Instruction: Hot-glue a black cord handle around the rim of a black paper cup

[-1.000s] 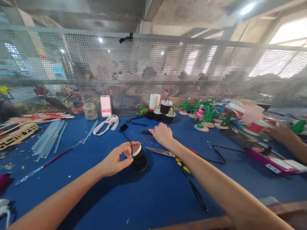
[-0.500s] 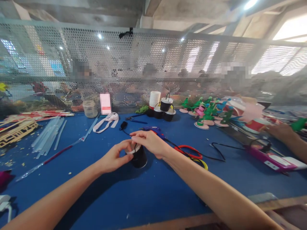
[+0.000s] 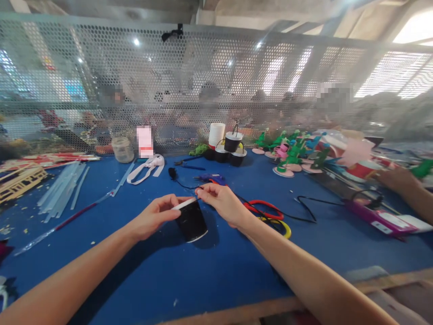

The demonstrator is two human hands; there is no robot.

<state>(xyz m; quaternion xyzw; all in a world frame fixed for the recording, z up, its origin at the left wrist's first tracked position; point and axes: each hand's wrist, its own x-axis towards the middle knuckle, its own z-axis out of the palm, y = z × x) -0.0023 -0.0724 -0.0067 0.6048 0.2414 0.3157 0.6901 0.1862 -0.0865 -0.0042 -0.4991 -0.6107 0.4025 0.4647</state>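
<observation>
Black cup (image 3: 192, 221) tilted at frame centre, white rim up, my left hand (image 3: 154, 216) closed on rim, thumb against fingers. My right hand (image 3: 221, 201) pinches thin black cord (image 3: 184, 185) beside rim. Walls black all over; cord not yet arched over, so judged part-done beside looped cups (image 3: 232, 143), upper centre. Smooth, tapering cup; translucent, flat-looking sticks (image 3: 60, 189), left of frame.

Daylight glares at upper-right window (image 3: 415, 30); soft shadows mark blue tabletop (image 3: 223, 280); perforated metal screen (image 3: 199, 63) smears toward right edge.
</observation>
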